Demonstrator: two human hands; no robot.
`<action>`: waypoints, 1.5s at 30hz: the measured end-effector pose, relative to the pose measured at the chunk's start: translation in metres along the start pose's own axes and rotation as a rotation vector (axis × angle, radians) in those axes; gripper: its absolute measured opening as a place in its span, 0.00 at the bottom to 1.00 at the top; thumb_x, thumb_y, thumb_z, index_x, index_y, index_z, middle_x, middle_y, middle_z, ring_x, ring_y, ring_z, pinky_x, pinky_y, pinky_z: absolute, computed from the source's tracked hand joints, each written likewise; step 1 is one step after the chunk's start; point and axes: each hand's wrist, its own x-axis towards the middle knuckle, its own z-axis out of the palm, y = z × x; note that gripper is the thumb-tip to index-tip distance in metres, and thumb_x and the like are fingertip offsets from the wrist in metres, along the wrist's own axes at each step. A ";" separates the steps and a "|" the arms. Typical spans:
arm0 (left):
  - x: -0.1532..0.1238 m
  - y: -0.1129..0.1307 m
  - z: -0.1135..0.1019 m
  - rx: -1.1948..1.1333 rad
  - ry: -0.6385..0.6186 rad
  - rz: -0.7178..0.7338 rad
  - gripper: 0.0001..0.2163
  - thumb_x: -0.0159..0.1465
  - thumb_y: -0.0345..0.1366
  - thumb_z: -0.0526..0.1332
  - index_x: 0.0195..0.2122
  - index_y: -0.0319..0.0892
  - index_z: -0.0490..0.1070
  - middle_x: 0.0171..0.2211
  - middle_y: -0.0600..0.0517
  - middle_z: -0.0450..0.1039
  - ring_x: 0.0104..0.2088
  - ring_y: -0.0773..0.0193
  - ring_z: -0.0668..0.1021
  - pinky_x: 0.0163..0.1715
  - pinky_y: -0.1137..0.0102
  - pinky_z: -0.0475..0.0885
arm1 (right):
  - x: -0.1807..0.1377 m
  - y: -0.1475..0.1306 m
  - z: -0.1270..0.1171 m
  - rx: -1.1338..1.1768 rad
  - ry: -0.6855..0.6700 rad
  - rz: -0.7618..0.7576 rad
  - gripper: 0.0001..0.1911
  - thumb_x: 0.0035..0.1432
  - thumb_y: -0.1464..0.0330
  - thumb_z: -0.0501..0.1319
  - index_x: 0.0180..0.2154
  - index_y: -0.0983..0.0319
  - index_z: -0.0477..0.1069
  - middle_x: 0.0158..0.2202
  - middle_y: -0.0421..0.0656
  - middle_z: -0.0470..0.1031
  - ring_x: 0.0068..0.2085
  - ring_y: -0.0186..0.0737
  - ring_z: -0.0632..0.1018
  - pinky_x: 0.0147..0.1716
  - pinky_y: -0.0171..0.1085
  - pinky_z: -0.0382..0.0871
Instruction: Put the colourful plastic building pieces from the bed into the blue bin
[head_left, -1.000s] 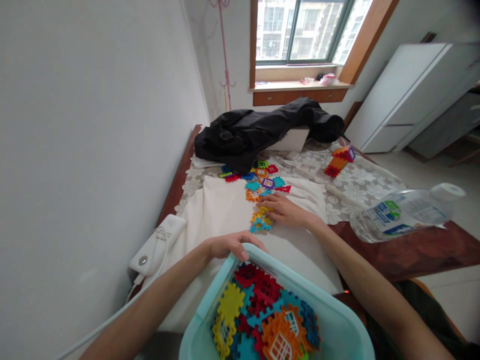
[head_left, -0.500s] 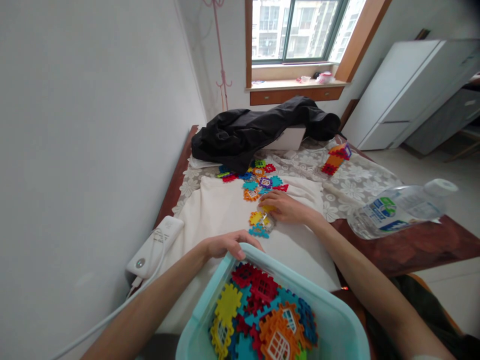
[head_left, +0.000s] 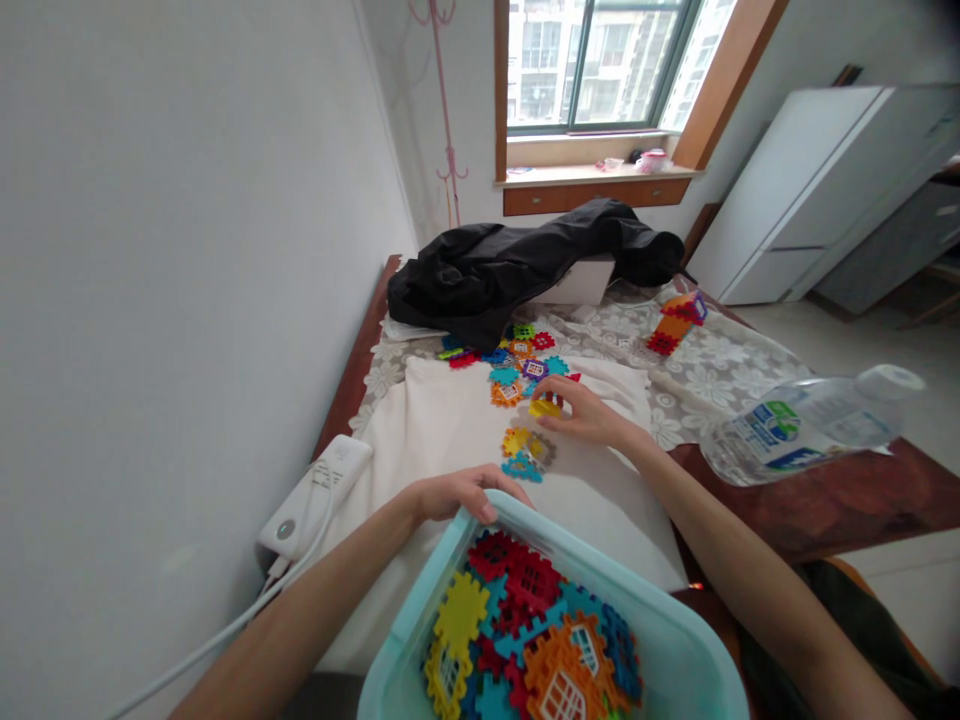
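My left hand (head_left: 469,494) is closed over the far rim of a light blue plastic basket (head_left: 667,628), thumb on top. Inside lie many toothed plastic building pieces: yellow (head_left: 459,607), red (head_left: 534,578), orange (head_left: 559,675) and blue. Over the white cloth (head_left: 442,410), my right hand (head_left: 581,411) pinches a yellow toothed piece (head_left: 545,408) between thumb and fingers. Just nearer to me sit an orange-yellow piece (head_left: 515,441), a greyish one and a blue piece (head_left: 523,467). Beyond my fingers spreads a group of pieces, among them an orange one (head_left: 506,393).
A large clear bottle (head_left: 810,425) stands at the table's right edge. Farther back is a small assembled block structure (head_left: 677,322). A black garment (head_left: 480,275) drapes over a white box. A white power bank (head_left: 315,495) with a cable lies by the left wall.
My right hand has shifted slightly right and lifted its fingers, with the yellow piece now showing between thumb and fingers. My left hand still grips the basket rim.
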 end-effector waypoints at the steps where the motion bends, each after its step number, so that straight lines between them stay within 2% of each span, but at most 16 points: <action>1: 0.000 0.000 0.000 0.000 -0.003 -0.002 0.23 0.43 0.41 0.75 0.41 0.38 0.89 0.34 0.50 0.85 0.32 0.61 0.77 0.32 0.73 0.71 | 0.000 -0.006 -0.001 0.027 -0.037 -0.019 0.13 0.69 0.62 0.66 0.52 0.58 0.74 0.49 0.47 0.78 0.45 0.44 0.78 0.47 0.43 0.75; 6: 0.001 -0.003 -0.003 0.003 -0.002 -0.005 0.24 0.43 0.43 0.75 0.42 0.39 0.88 0.34 0.49 0.85 0.32 0.60 0.77 0.32 0.72 0.71 | -0.005 -0.043 0.006 -0.119 -0.260 -0.126 0.21 0.66 0.61 0.69 0.59 0.56 0.75 0.51 0.48 0.77 0.51 0.51 0.78 0.55 0.50 0.75; 10: 0.000 -0.003 -0.004 0.033 -0.001 -0.005 0.24 0.44 0.43 0.75 0.42 0.38 0.88 0.33 0.49 0.84 0.31 0.60 0.76 0.30 0.72 0.69 | -0.008 -0.055 0.030 -0.237 -0.233 -0.150 0.19 0.68 0.64 0.67 0.59 0.58 0.75 0.63 0.54 0.74 0.61 0.58 0.75 0.61 0.57 0.71; 12: -0.001 -0.001 -0.003 0.050 0.001 -0.001 0.23 0.44 0.42 0.74 0.42 0.38 0.88 0.32 0.49 0.84 0.30 0.60 0.76 0.30 0.72 0.68 | -0.009 -0.056 0.044 -0.234 -0.206 -0.146 0.21 0.69 0.66 0.64 0.62 0.58 0.73 0.68 0.54 0.71 0.66 0.60 0.71 0.65 0.60 0.66; 14: -0.001 0.000 -0.002 0.048 0.000 0.011 0.23 0.44 0.42 0.73 0.41 0.38 0.89 0.32 0.49 0.84 0.29 0.60 0.75 0.28 0.72 0.68 | -0.009 -0.057 0.053 -0.234 -0.210 -0.149 0.23 0.73 0.64 0.62 0.66 0.57 0.70 0.69 0.53 0.71 0.67 0.60 0.70 0.67 0.61 0.62; 16: -0.001 0.002 0.000 0.037 -0.005 0.015 0.23 0.44 0.42 0.73 0.41 0.38 0.89 0.31 0.48 0.83 0.29 0.61 0.75 0.27 0.73 0.67 | -0.009 -0.058 0.058 -0.239 -0.230 -0.170 0.23 0.74 0.60 0.61 0.67 0.56 0.71 0.67 0.52 0.74 0.66 0.59 0.70 0.66 0.60 0.62; 20: -0.002 0.003 0.002 0.022 -0.008 -0.007 0.23 0.44 0.43 0.73 0.40 0.37 0.89 0.31 0.48 0.84 0.29 0.61 0.75 0.27 0.74 0.68 | -0.006 -0.055 0.057 -0.253 -0.247 -0.231 0.24 0.70 0.54 0.65 0.61 0.59 0.75 0.61 0.54 0.76 0.60 0.58 0.73 0.61 0.56 0.66; 24: -0.002 0.002 -0.001 0.035 0.004 -0.006 0.22 0.44 0.44 0.74 0.39 0.37 0.89 0.32 0.48 0.84 0.29 0.61 0.75 0.28 0.73 0.68 | -0.004 -0.048 0.055 -0.237 -0.252 -0.299 0.13 0.70 0.59 0.65 0.49 0.60 0.77 0.51 0.52 0.78 0.51 0.52 0.75 0.54 0.49 0.71; 26: -0.002 0.001 -0.002 0.039 0.001 0.003 0.22 0.44 0.44 0.74 0.40 0.37 0.89 0.31 0.49 0.84 0.28 0.62 0.74 0.26 0.73 0.66 | -0.004 -0.046 0.056 -0.231 -0.242 -0.303 0.11 0.67 0.60 0.66 0.46 0.60 0.75 0.47 0.51 0.78 0.49 0.51 0.75 0.52 0.47 0.72; 29: -0.002 0.002 -0.001 0.036 0.007 0.011 0.22 0.45 0.43 0.73 0.40 0.38 0.88 0.31 0.49 0.84 0.28 0.62 0.74 0.26 0.73 0.66 | -0.005 -0.044 0.058 -0.205 -0.219 -0.258 0.13 0.66 0.61 0.67 0.47 0.60 0.73 0.44 0.49 0.79 0.45 0.49 0.76 0.48 0.45 0.72; 32: -0.004 0.003 0.002 0.041 0.030 0.017 0.22 0.44 0.42 0.73 0.41 0.37 0.88 0.32 0.47 0.84 0.29 0.60 0.76 0.27 0.72 0.67 | -0.007 -0.042 0.060 -0.172 -0.208 -0.237 0.14 0.69 0.65 0.64 0.55 0.59 0.73 0.45 0.48 0.80 0.44 0.47 0.78 0.46 0.42 0.72; 34: -0.006 0.004 0.003 0.024 0.065 0.024 0.22 0.44 0.41 0.72 0.39 0.34 0.88 0.30 0.47 0.83 0.27 0.61 0.74 0.25 0.72 0.64 | -0.008 -0.042 0.060 -0.180 -0.224 -0.272 0.13 0.71 0.67 0.62 0.55 0.57 0.74 0.45 0.47 0.80 0.44 0.45 0.78 0.45 0.41 0.71; 36: -0.009 0.006 0.003 -0.016 0.121 0.033 0.21 0.44 0.40 0.71 0.37 0.32 0.88 0.27 0.46 0.81 0.24 0.63 0.72 0.23 0.72 0.60 | -0.009 -0.042 0.059 -0.212 -0.242 -0.307 0.07 0.71 0.66 0.61 0.46 0.58 0.77 0.42 0.46 0.79 0.42 0.45 0.77 0.43 0.40 0.70; 39: -0.012 0.008 0.000 -0.076 0.230 0.088 0.19 0.44 0.38 0.68 0.35 0.31 0.87 0.26 0.45 0.81 0.23 0.62 0.73 0.23 0.71 0.61 | -0.009 -0.045 0.055 -0.240 -0.252 -0.312 0.07 0.70 0.64 0.64 0.38 0.59 0.75 0.41 0.47 0.78 0.40 0.45 0.76 0.42 0.41 0.70; 42: -0.014 0.011 -0.002 -0.136 0.329 0.171 0.18 0.44 0.36 0.66 0.34 0.33 0.86 0.27 0.44 0.83 0.26 0.58 0.78 0.28 0.69 0.69 | -0.008 -0.048 0.051 -0.237 -0.289 -0.353 0.07 0.67 0.63 0.67 0.43 0.59 0.76 0.44 0.48 0.80 0.42 0.46 0.76 0.45 0.43 0.70; 45: -0.014 0.012 -0.001 -0.173 0.352 0.189 0.17 0.44 0.35 0.65 0.34 0.33 0.85 0.28 0.44 0.84 0.26 0.56 0.79 0.29 0.68 0.70 | -0.007 -0.047 0.050 -0.279 -0.317 -0.391 0.07 0.66 0.63 0.68 0.43 0.60 0.76 0.42 0.47 0.79 0.41 0.47 0.76 0.45 0.43 0.69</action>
